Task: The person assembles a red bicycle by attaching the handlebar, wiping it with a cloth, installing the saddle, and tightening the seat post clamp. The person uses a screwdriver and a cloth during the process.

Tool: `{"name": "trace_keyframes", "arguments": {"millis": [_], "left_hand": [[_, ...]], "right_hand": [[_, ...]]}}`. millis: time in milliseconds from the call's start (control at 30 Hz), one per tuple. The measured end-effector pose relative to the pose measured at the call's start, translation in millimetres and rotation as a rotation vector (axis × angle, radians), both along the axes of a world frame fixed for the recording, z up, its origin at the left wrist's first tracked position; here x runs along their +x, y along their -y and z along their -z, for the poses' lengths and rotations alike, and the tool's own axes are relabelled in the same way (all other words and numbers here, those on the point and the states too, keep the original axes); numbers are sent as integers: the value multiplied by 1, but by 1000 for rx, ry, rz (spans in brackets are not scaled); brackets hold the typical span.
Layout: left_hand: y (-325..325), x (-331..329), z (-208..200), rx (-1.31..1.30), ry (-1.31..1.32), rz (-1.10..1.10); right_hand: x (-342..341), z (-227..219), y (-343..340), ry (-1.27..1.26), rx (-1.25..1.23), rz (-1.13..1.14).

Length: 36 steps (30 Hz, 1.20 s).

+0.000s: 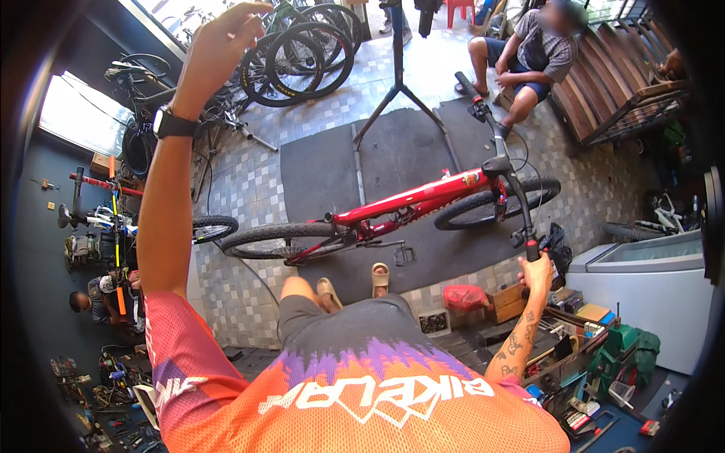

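A red mountain bike stands across in front of me, its rear wheel to the left and its front wheel to the right. My right hand is closed around the near grip of its black handlebar. Its pedal hangs on the side towards me. My left hand is raised high at the upper left, well away from the bike. Its fingers are loosely bent and apart, holding nothing that I can see. A dark watch is on that wrist.
A repair stand rises from the dark mat behind the bike. Several bikes and wheels crowd the far left. A seated person is at the far right. Tools fill a bench beside a white chest freezer at near right.
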<state>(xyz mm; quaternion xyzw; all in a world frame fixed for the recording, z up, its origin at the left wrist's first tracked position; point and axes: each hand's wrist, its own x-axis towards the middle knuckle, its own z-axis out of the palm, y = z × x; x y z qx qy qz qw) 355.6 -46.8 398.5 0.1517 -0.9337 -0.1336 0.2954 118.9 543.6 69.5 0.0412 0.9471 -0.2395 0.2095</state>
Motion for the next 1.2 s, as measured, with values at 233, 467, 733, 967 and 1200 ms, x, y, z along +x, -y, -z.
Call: {"name": "trace_keyframes", "arguments": {"millis": [233,467,733,967,1200], "left_hand": [[2,11,-1,-184,149,53],[76,20,14,-55,312,161],[117,-25,47,120,323,372],[100,-109,87,150,292,357],[74,-247,126,-408,-30,94]], "right_hand": [[-27,20,-27,-47,68,21],[-42,10,-75,-39,172,59],[-47,73,-156,-183,113,206],[-24,141,-231,-448,147,69],[24,167,-273,-285,281,281]]}}
